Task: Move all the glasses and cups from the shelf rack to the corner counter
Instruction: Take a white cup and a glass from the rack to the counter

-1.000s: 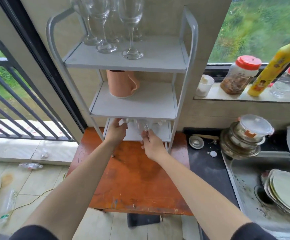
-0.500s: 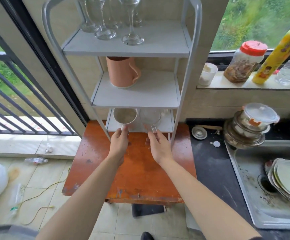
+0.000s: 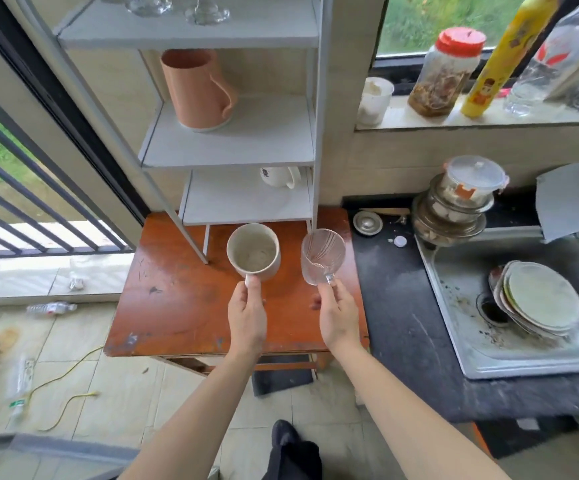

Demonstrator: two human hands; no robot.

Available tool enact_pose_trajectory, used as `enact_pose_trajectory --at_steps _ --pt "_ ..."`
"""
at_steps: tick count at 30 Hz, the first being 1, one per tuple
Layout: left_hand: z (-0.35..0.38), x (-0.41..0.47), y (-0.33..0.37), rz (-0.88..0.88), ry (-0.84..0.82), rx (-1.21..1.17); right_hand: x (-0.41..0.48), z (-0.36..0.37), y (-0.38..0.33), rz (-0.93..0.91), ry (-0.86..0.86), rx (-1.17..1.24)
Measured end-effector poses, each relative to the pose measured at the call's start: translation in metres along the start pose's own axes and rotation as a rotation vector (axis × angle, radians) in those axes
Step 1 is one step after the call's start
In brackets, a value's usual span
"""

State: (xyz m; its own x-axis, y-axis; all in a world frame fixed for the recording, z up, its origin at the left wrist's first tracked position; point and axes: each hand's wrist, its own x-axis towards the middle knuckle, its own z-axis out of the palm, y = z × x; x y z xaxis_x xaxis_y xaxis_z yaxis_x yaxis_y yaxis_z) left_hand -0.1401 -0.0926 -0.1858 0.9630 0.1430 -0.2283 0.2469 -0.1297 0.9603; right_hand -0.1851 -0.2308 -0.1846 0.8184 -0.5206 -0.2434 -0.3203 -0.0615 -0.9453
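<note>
My left hand (image 3: pixel 247 317) grips a beige ceramic mug (image 3: pixel 253 251) by its handle, held above the orange wooden table (image 3: pixel 177 306). My right hand (image 3: pixel 339 315) holds a clear ribbed glass cup (image 3: pixel 322 256) by its handle, just right of the mug. Both cups are out of the white shelf rack (image 3: pixel 246 140). A white mug (image 3: pixel 278 176) stands on the rack's lowest shelf at the back right. A pink jug-like cup (image 3: pixel 196 88) stands on the middle shelf. Bases of stemmed glasses (image 3: pixel 177 6) show on the top shelf.
A black counter (image 3: pixel 405 327) lies right of the table, with a steel sink (image 3: pixel 461 306) holding stacked plates (image 3: pixel 540 299). Stacked lidded bowls (image 3: pixel 454 206) sit behind the sink. Jars and bottles line the window sill (image 3: pixel 489 116). A railing is at left.
Both hands have pulled back from the lowest shelf toward me, bringing the beige mug and the glass cup out over the table. The white mug at the back is now visible.
</note>
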Motion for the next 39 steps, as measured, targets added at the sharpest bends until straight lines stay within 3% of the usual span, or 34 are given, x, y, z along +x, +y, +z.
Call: enact_pose_trajectory --at_steps 7,14,18,28,34,39 --pt "0.061 -0.095 0.010 0.109 -0.156 0.052 -0.036 -0.113 0.006 0.002 0.166 0.050" --pt "0.171 -0.243 0.028 0.236 -0.361 0.071 -0.123 -0.297 0.041 -0.056 0.344 0.072" --pt "0.238 -0.344 0.021 0.220 -0.546 0.105 -0.189 -0.412 0.078 -0.032 0.513 0.115" --pt "0.405 -0.553 0.028 0.372 -1.047 0.186 -0.279 -0.644 0.149 0.143 1.000 0.272" --pt "0.531 -0.663 0.018 0.463 -1.292 0.140 -0.319 -0.774 0.196 0.241 1.244 0.250" --pt "0.634 -0.782 0.013 0.412 -1.557 0.141 -0.374 -0.891 0.217 0.342 1.443 0.179"
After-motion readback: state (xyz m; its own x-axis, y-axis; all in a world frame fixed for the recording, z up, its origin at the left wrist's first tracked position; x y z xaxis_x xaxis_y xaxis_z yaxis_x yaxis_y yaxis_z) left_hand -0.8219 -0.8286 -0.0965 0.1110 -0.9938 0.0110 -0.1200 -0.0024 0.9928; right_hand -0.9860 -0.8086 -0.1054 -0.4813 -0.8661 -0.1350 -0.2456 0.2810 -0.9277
